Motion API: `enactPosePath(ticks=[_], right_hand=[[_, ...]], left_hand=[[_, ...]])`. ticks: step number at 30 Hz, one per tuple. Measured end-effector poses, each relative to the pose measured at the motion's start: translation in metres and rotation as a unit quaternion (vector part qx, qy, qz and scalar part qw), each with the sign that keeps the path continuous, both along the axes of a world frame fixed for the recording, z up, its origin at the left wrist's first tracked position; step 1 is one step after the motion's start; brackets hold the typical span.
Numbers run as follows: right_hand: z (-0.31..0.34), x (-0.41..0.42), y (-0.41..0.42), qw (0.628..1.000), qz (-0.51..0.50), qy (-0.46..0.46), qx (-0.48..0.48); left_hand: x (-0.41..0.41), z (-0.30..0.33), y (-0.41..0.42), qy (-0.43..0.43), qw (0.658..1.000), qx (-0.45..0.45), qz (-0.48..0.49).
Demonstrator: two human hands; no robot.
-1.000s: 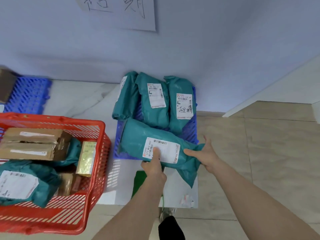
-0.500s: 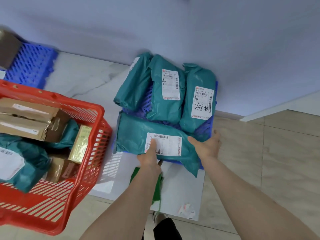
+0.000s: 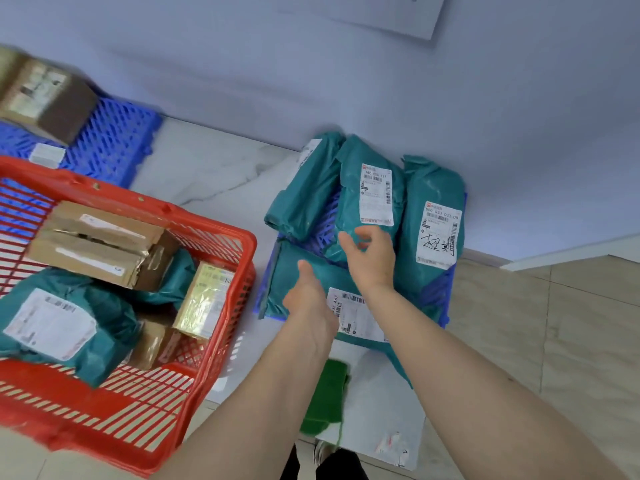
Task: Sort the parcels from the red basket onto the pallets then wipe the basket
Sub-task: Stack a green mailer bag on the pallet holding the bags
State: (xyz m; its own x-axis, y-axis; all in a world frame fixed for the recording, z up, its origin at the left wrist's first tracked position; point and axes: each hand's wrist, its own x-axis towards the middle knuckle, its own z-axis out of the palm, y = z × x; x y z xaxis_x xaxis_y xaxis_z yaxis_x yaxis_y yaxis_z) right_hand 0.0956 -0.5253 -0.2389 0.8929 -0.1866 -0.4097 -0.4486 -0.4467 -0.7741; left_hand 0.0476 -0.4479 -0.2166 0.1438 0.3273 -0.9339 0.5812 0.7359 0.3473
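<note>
The red basket (image 3: 221, 306) stands at the left and holds brown cardboard boxes (image 3: 93, 244), a gold box (image 3: 204, 299) and teal bags (image 3: 69, 320). On the right blue pallet (image 3: 446, 292) lie several teal parcels; the front teal parcel (image 3: 294, 268) lies crosswise with its white label up. My left hand (image 3: 308, 299) hovers over that parcel, fingers apart and holding nothing. My right hand (image 3: 370, 258) is above the upright teal parcels (image 3: 370, 188), open and empty.
A second blue pallet (image 3: 114, 143) at the far left carries a brown box (image 3: 45, 95). A green cloth (image 3: 325, 393) lies on a white sheet (image 3: 381, 403) near my feet. The wall runs close behind the pallets; tiled floor lies to the right.
Both hands have let go of the front teal parcel, which now rests on the right pallet. The hands have lifted and shifted left; the view has swung towards the basket.
</note>
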Motion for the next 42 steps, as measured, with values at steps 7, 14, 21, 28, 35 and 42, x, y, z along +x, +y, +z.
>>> enactPosePath(ticks=[7,14,21,28,35,42], right_hand=[[-0.018,0.025,0.033,0.986,-0.034,0.140,0.080],[-0.036,0.048,0.068,0.952,-0.082,0.218,0.199],[-0.035,0.058,0.081,0.922,-0.139,0.245,0.267],[-0.026,0.056,0.056,0.951,-0.163,0.206,0.164],[-0.003,0.040,0.059,0.962,-0.170,0.172,0.127],[0.055,0.012,0.049,0.974,-0.151,0.124,0.119]], left_hand=[[0.097,0.023,0.043,-0.105,0.962,0.178,-0.179],[0.160,-0.011,0.075,-0.058,0.912,0.234,-0.331],[0.163,-0.032,0.074,-0.016,0.951,0.108,-0.287],[0.142,-0.026,0.062,-0.048,0.968,0.001,-0.245],[0.131,-0.020,0.063,-0.048,0.964,0.053,-0.256],[0.090,0.061,0.051,-0.095,0.968,0.033,-0.230]])
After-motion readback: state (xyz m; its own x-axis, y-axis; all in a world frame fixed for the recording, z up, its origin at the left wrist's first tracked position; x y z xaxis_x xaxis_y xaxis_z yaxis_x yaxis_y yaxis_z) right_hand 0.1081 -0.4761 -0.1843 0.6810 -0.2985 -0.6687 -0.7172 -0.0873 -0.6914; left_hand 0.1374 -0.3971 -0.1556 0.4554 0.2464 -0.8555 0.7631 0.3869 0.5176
